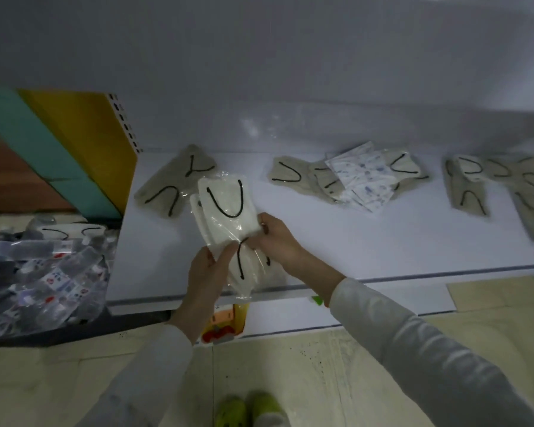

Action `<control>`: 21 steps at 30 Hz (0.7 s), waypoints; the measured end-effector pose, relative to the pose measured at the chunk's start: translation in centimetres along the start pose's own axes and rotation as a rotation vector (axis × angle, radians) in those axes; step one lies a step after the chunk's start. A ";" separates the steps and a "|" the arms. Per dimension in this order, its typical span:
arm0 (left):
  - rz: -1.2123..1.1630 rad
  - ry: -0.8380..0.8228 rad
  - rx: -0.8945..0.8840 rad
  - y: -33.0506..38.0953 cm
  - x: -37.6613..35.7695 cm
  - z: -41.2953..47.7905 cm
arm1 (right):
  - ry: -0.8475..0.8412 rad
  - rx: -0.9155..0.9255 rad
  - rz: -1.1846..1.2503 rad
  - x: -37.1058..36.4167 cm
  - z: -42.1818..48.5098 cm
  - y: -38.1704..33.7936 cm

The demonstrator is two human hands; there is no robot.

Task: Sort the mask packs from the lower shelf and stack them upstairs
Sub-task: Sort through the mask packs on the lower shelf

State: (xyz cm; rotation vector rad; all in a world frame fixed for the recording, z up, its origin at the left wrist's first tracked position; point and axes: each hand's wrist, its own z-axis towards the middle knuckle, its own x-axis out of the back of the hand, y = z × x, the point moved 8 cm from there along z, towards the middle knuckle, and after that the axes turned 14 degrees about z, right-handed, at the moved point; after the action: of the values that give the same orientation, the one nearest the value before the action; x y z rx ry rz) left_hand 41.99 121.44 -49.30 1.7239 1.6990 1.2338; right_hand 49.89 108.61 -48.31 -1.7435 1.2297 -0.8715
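Note:
Both hands hold a small bundle of white mask packs (225, 208) with black ear loops, in clear plastic, above the front of the white shelf (383, 241). My left hand (207, 272) grips the bundle's lower end from below. My right hand (278, 238) pinches its right edge. More beige mask packs lie on the shelf: one pile at the back left (176, 180), one in the middle (293, 177), several at the right (469, 186). White packs with a blue print (364, 180) lie fanned in the middle.
A bin of assorted wrapped packs (43, 272) stands on the floor at the left. Yellow and teal panels (74, 143) rise behind it. A yellow and red item (225, 325) sticks out under the shelf edge. My green shoes (250, 408) are on the tiled floor.

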 end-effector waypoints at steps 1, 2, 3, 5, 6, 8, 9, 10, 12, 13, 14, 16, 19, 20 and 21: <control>-0.044 -0.032 -0.019 0.7 -1.0 -0.1 | -0.012 0.008 0.025 0.6 -0.4 -0.2; -0.092 -0.045 -0.036 1.4 -1.9 -0.3 | -0.015 0.008 0.042 1.2 -0.6 -0.3; -0.140 -0.039 -0.042 1.9 -2.8 -0.4 | -0.013 0.004 0.058 2.0 -0.9 -0.3; -0.198 0.001 -0.053 2.7 -4.3 -0.6 | -0.005 -0.004 0.093 4.0 -1.3 -0.6; -0.204 0.019 -0.053 2.9 -5.0 -0.7 | -0.005 -0.006 0.092 5.2 -1.4 -0.6; -0.221 0.040 -0.053 3.3 -6.1 -1.0 | 0.021 -0.024 0.054 8.2 -1.3 -0.5; -0.239 0.045 -0.061 3.4 -6.7 -1.1 | 0.068 -0.030 0.055 10.4 -1.2 -0.4; -0.248 0.050 -0.068 3.5 -7.1 -1.1 | 0.136 -0.025 0.064 13.0 -1.0 -0.2; -0.246 0.056 -0.062 3.5 -8.0 -1.1 | 0.333 -0.019 0.055 19.2 -0.4 0.4; -0.245 0.063 -0.048 3.4 -8.3 -1.1 | 0.432 -0.034 0.064 22.4 -0.1 0.8; -0.240 0.071 -0.038 3.2 -8.7 -1.0 | 0.524 -0.045 0.087 25.9 0.4 1.4; -0.226 0.091 -0.037 3.3 -9.2 -1.0 | 0.691 -0.048 0.089 32.0 1.5 1.7; -0.223 0.116 -0.031 3.6 -10.0 -0.4 | 0.808 -0.070 -0.210 38.2 2.7 0.4; -0.223 0.123 -0.035 3.7 -10.3 -0.2 | 0.808 -0.066 -0.319 39.1 3.1 -0.2; -0.221 0.132 -0.044 3.9 -10.5 0.1 | 0.792 -0.054 -0.410 39.6 3.5 -0.8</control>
State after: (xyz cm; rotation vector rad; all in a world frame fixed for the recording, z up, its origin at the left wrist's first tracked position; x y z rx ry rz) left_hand 45.80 110.88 -49.32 1.4128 1.8656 1.2947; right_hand 64.61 71.80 -45.84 -1.7761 1.3871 -1.9116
